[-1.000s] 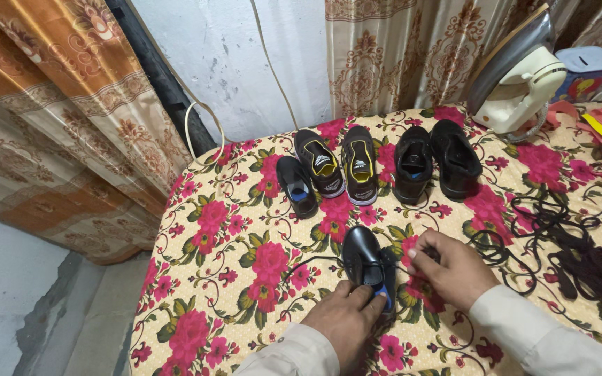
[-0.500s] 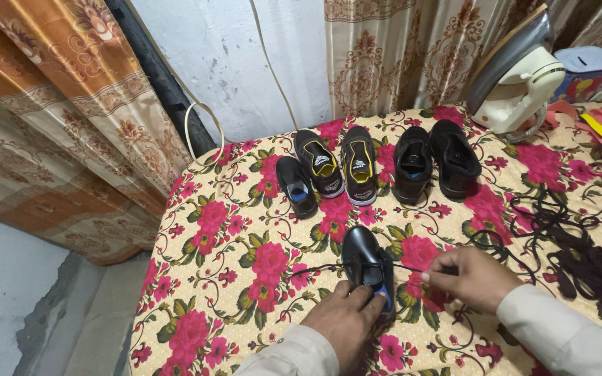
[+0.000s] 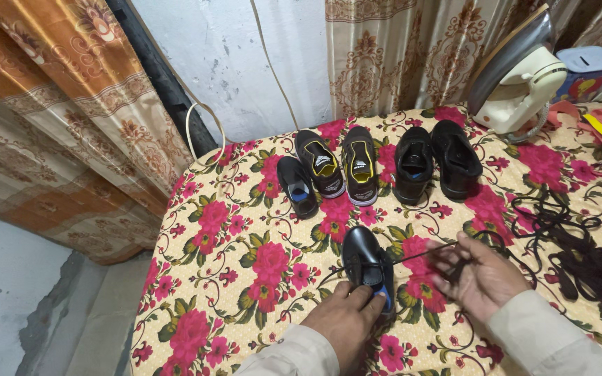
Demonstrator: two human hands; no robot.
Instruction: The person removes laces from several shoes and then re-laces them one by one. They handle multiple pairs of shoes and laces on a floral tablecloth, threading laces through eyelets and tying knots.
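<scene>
Curtains (image 3: 57,132) in orange and beige hang behind a flowered cloth (image 3: 245,278) that covers the whole work surface; its left edge drops off toward a grey floor (image 3: 29,306), and its far edge meets a pale wall (image 3: 245,56). Most of the cloth's left half lies bare, the widest free room on the surface. At the far right corner an upright iron (image 3: 517,83) stands near the edge. Along the far side sit five shoes: a black pair (image 3: 437,163), a black-and-yellow pair (image 3: 341,163), and a single small black shoe (image 3: 297,186), all close together. A heap of black laces (image 3: 580,251) sprawls at the right. Near the front edge lies the small black shoe with blue lining (image 3: 367,268), toe pointing away. The left hand (image 3: 346,324) presses down on its heel, fingers closed over it. The right hand (image 3: 482,278), just beside the shoe, pinches a black lace (image 3: 419,256) running taut to the shoe's eyelets.
</scene>
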